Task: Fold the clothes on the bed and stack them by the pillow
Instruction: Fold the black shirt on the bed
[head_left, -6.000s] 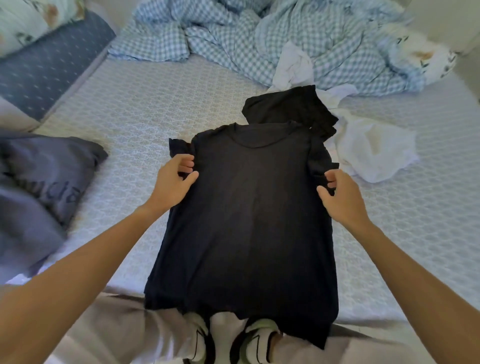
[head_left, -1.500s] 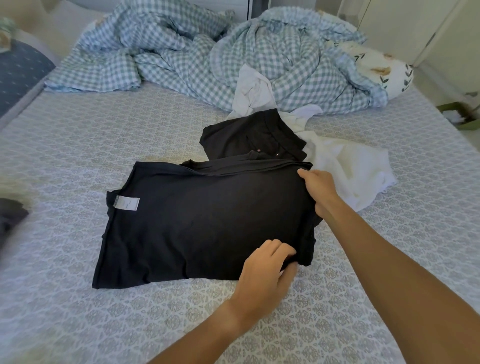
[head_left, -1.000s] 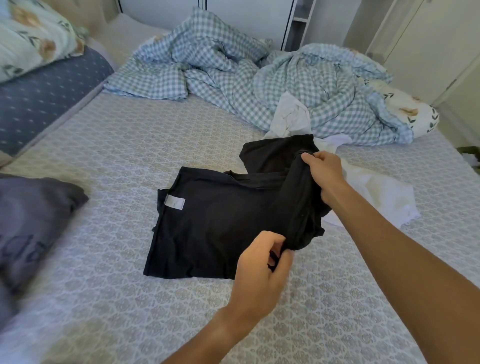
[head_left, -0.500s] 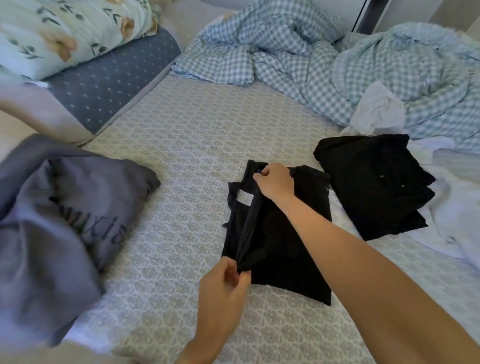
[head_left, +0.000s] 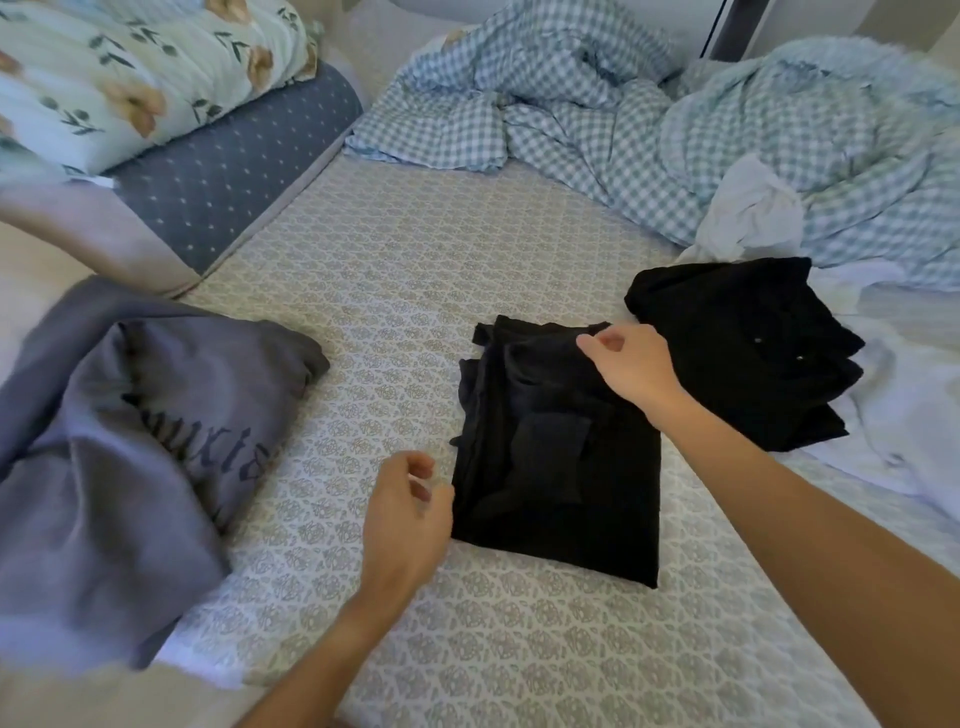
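Now I see the black shirt (head_left: 561, 467) lying folded into a narrow rectangle on the sheet (head_left: 415, 260), near the middle of the bed, its long side running away from me. My right hand (head_left: 631, 366) sits over the far end of it, fingers loosely bent, thumb and forefinger close together just above the cloth; I cannot tell whether they pinch a fold or only touch it. My left hand (head_left: 408, 514) hangs at the near left edge of the shirt, fingers slack and curled, grasping nothing, the fingertips just beside the fabric. Just to the right of the shirt lies a second black garment (head_left: 743, 348), roughly folded, with two small pale studs showing on it. It rests partly on a white garment (head_left: 904, 415) that spreads out toward the right edge. Another white piece (head_left: 748, 218) is bunched up behind them, against the checked duvet (head_left: 597, 114) that lies crumpled across the far side of the bed. Well to the left of the shirt is a grey sweatshirt (head_left: 130, 441) with dark lettering, loosely heaped at the bed's left edge. Beyond it, at the far left, a floral pillow (head_left: 130, 73) lies on top of a dark blue dotted pillow (head_left: 234, 171)
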